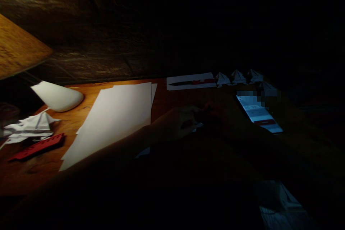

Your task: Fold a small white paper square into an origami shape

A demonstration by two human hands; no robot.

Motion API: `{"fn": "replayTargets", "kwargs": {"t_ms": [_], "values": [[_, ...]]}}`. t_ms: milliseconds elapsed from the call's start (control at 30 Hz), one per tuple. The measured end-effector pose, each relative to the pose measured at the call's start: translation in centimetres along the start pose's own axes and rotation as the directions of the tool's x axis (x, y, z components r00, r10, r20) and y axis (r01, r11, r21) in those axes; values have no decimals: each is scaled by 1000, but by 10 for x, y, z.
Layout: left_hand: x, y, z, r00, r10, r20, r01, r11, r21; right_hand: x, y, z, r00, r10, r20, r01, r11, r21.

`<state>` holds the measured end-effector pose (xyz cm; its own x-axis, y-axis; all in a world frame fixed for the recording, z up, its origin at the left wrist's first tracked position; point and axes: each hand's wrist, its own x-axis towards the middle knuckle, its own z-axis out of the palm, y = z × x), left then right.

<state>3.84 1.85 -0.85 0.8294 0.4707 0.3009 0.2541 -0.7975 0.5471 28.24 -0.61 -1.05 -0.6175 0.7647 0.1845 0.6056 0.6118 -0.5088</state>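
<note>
My left hand (pixel 183 120) is over the middle of the dim table, its fingers curled and pinched around a small piece of paper (pixel 198 126). Deep shadow covers my right hand (pixel 215 115), whose fingers meet the left fingertips at the same paper. Only a pale corner of that paper shows; my fingers and the dark hide the rest. To the left lies a stack of white paper sheets (pixel 121 111), partly under my left forearm. Beyond my hands, a knife with a red handle (pixel 203 81) rests on a paper strip (pixel 175 80).
Several folded paper shapes (pixel 237 77) line the back right, near a lit phone (pixel 258 111). At left stand a lamp base (pixel 59 97) and its shade (pixel 21 50). Crumpled paper (pixel 35 125) and a red holed object (pixel 40 147) lie nearby.
</note>
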Motion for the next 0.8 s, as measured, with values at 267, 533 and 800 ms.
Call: {"fn": "replayTargets", "kwargs": {"t_ms": [267, 533, 800], "values": [[0, -3, -3, 999, 36, 13, -36, 999, -24, -1, -2, 2, 999, -22, -24, 21, 998, -64], [-6, -6, -2, 997, 76, 34, -79, 990, 117, -5, -3, -4, 998, -55, 38, 60, 991, -123], [-9, -9, -1, 997, 37, 73, -47, 989, 141, -4, -5, -3, 998, -47, 51, 51, 994, -94]]}}
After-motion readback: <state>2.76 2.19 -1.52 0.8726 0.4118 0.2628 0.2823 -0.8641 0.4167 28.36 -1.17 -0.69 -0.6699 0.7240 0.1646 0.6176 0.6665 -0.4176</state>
